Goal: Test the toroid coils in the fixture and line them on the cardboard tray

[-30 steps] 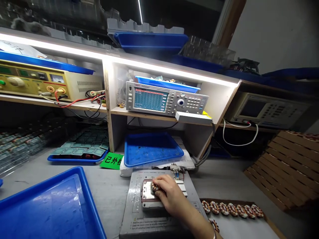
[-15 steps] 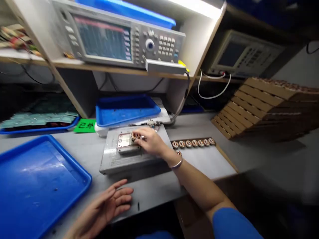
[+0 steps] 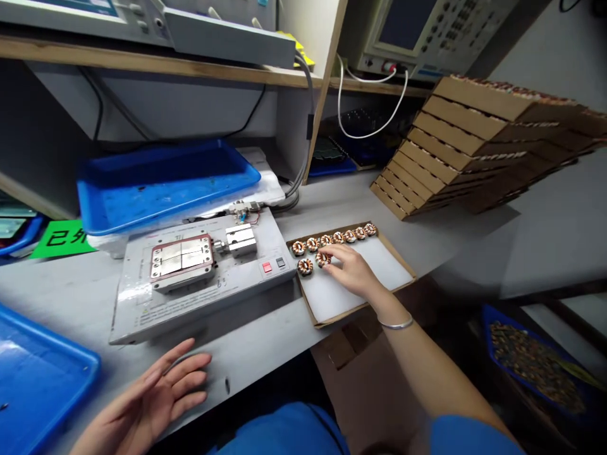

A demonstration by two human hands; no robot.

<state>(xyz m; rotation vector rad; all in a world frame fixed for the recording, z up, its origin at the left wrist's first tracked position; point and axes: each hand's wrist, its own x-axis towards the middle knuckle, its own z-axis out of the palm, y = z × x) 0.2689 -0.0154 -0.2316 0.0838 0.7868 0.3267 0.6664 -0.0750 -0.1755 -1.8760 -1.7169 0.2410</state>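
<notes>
My right hand (image 3: pixel 349 270) pinches a copper-wound toroidal coil (image 3: pixel 323 259) between thumb and fingertips. It is over the shallow cardboard tray (image 3: pixel 403 260), whose inside is lined with white foam. Just left of the held coil lies another toroidal coil (image 3: pixel 305 266), and a row of several coils runs along the tray's far edge. Above the bench's front edge, my left hand (image 3: pixel 164 388) is palm up with fingers spread, holding nothing. Between the hands and the shelf stands a grey test fixture (image 3: pixel 241 287) with a metal plate (image 3: pixel 183 254) on top.
Behind the fixture rests a blue tray (image 3: pixel 165 218); another blue tray (image 3: pixel 42 354) lies at the left. Stacked cardboard trays (image 3: pixel 441 145) lean at the right. Instruments sit on the shelf (image 3: pixel 227 72). A blue bin of small parts (image 3: pixel 531 366) is at the lower right.
My right hand has moved right with the coil, from the fixture's metal plate to the cardboard tray. The view has shifted right and downward. My left hand remains open.
</notes>
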